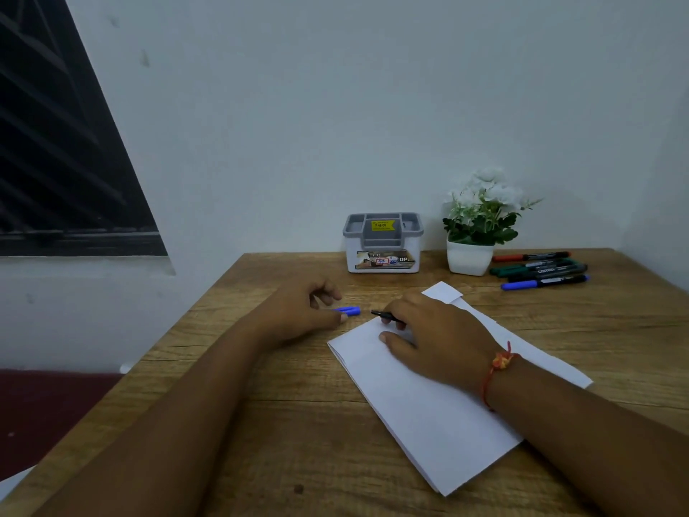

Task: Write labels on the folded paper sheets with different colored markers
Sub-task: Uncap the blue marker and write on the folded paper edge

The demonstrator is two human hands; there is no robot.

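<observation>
Wooden table (pixel 317 442) is carrying folded white paper (pixel 428 404) at centre. The right hand (pixel 436 341) is resting on it, gripping a black marker (pixel 386 316); at its nine o'clock, the left hand (pixel 298 311) is pinching a blue cap (pixel 348 310).

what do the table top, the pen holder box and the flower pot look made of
Table top: wood or wood-look laminate, matte; brown grain lines show.
Pen holder box: likely plastic; smooth white body, grey moulded compartment top.
Flower pot: white, smooth, faint sheen; ceramic or plastic, cannot tell.
</observation>
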